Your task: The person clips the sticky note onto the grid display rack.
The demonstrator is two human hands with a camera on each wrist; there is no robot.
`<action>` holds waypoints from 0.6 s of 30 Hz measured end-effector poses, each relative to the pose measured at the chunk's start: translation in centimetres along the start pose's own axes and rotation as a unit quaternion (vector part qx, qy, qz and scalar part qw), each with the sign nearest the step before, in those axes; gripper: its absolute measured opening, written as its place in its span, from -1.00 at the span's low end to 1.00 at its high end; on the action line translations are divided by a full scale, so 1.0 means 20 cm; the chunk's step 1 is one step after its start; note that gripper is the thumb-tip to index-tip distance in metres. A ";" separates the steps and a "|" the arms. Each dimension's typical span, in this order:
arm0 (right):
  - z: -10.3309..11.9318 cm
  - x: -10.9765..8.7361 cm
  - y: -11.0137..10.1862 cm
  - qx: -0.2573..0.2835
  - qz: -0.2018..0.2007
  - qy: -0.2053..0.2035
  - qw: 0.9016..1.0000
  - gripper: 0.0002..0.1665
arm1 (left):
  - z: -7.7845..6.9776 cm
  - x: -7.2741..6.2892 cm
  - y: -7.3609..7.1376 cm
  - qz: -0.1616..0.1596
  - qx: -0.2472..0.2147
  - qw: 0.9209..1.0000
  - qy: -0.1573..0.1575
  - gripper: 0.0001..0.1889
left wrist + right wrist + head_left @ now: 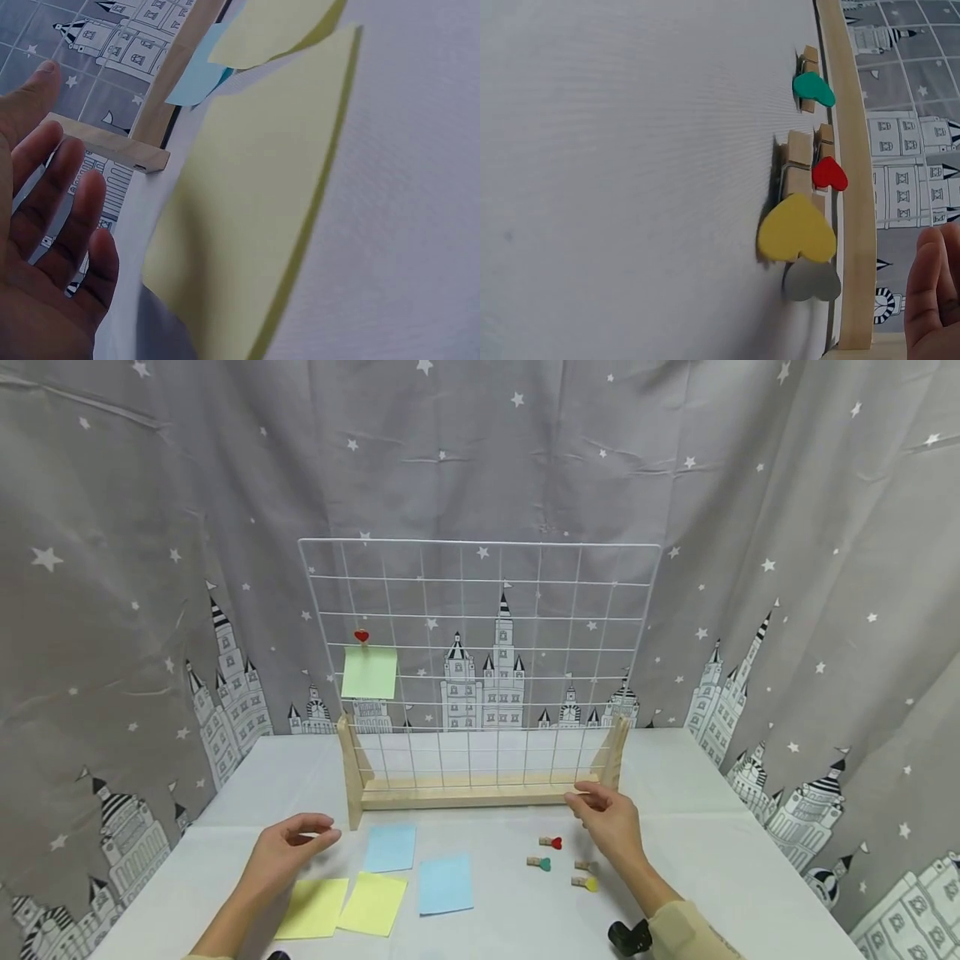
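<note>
My left hand (288,852) hovers over the table left of a blue sticky note (391,847), fingers loosely bent and holding nothing. Below it lie two yellow sticky notes (312,910); in the left wrist view one yellow note (247,195) fills the middle. My right hand (611,822) is empty near the right end of the wooden stand (465,797), fingers relaxed. Close to it lie small wooden clothespins with hearts: red (555,843), green (544,864), yellow (591,884) and grey (812,280). A second blue sticky note (446,885) lies between the hands.
A white wire grid (480,649) stands upright in the wooden stand. A red heart clothespin (362,636) holds a green sticky note (370,673) on its left side. A black object (628,937) shows at the right wrist. A grey curtain (480,460) hangs behind the white table (697,827).
</note>
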State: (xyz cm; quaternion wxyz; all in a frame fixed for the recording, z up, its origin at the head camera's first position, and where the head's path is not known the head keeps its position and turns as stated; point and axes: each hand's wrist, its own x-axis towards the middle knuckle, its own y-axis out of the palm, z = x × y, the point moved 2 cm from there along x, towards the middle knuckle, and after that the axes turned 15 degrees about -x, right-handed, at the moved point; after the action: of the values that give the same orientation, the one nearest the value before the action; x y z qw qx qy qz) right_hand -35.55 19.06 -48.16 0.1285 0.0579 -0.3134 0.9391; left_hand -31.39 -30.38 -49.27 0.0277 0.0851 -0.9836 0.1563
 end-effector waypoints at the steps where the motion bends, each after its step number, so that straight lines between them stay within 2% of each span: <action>1: -0.01 0.00 0.00 0.002 0.000 0.001 1.000 -0.50 | 0.00 0.00 0.00 -0.002 0.004 1.000 0.000 -0.49; 6: -0.03 -0.03 -0.01 0.016 0.001 0.013 1.000 -0.50 | 0.03 -0.02 -0.01 -0.006 0.026 1.000 -0.002 -0.50; 18: -0.11 -0.04 -0.03 0.005 0.003 0.027 1.000 -0.53 | 0.08 -0.05 -0.01 0.022 0.062 0.998 -0.018 -0.52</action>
State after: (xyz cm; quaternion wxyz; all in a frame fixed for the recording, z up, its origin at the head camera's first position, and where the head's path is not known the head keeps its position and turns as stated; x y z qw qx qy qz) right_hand -34.63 20.71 -49.64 0.1334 0.0327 -0.3049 0.9424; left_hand -30.41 -30.83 -50.74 0.0014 0.0674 -0.9741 0.2159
